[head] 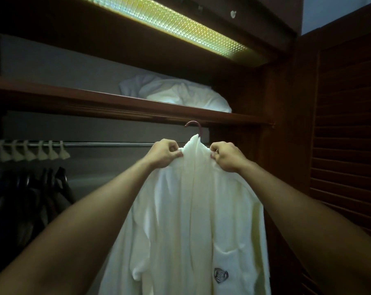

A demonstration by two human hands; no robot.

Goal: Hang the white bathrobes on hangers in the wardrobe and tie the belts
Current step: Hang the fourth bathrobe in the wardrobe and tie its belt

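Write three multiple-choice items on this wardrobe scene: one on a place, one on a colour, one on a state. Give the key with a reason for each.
1. Where is the pillow?
A. on the shelf above the rail
B. on the floor
C. hung from the rail

2. What colour is the bathrobe?
A. black
B. white
C. red

3. What are the hands doing?
A. hanging open
B. both pinching the robe's collar
C. gripping the rail

Key:
1 A, it lies on the shelf over the rail.
2 B, the cloth is white.
3 B, the left hand and right hand pinch the collar by the hanger hook.
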